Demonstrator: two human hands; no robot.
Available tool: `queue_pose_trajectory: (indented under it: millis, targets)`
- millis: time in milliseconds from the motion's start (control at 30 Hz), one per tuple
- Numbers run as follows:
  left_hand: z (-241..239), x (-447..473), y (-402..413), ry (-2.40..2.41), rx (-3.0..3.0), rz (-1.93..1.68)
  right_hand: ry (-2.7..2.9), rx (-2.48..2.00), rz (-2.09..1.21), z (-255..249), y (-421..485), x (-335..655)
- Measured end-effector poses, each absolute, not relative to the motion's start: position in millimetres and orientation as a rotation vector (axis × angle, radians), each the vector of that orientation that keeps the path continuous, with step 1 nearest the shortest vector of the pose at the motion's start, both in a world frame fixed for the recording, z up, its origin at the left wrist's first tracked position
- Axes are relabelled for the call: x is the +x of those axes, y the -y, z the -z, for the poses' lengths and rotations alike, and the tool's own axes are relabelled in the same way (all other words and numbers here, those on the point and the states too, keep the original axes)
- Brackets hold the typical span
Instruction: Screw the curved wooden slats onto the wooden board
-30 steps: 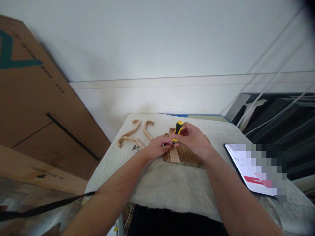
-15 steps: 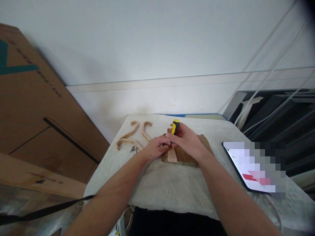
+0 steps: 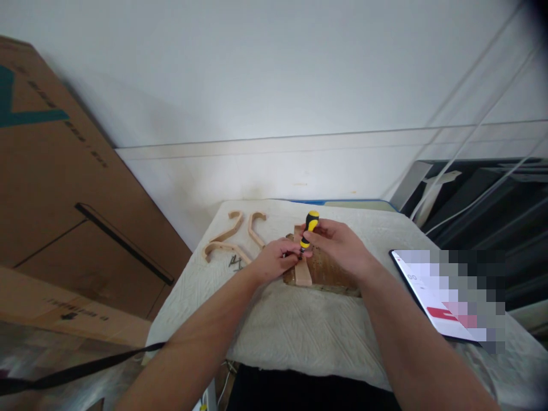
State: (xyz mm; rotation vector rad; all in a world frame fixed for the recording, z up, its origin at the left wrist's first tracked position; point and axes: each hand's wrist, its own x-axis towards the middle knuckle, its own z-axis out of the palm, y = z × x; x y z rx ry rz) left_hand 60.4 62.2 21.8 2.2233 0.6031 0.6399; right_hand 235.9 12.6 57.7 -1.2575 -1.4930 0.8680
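The right hand point(image 3: 342, 242) has its fingers closed around the yellow-and-black screwdriver point(image 3: 310, 229), whose handle leans toward 1 o'clock. The left hand point(image 3: 274, 261) keeps its fingers nearly together by the screwdriver's lower end; whether they pinch a screw there, I cannot tell. Beneath them, a pale wooden strip point(image 3: 303, 274) runs from 12 to 6 o'clock over a brown board point(image 3: 326, 269) on the cloth-covered bench point(image 3: 299, 337). From the board, curved wooden pieces point(image 3: 228, 246) lie toward 10 o'clock, loose screws point(image 3: 234, 262) at 9, and a phone point(image 3: 422, 285) toward 4.
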Motion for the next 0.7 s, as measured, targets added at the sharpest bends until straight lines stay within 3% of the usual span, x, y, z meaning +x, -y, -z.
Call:
queue_pose_trajectory:
  millis: [133,300,500,700]
  targets:
    - [-20.7,60.3,-62.3,-0.619,2.217,-0.626,1.432,-1.572,-0.568,-58.1,-12.9,232.8]
    - [-21.0,60.4,-62.0,-0.621,2.215,-0.654,1.522,-1.257,-0.831,-59.5,-11.4,239.1]
    - [-22.0,60.3,-61.4,-0.613,2.185,-0.662,1.516,-1.501,-0.545,-57.7,-14.2,234.6]
    - [-23.2,61.2,-60.6,-0.649,2.206,-0.666,1.595,-1.273,-0.784,-56.7,-13.5,236.6]
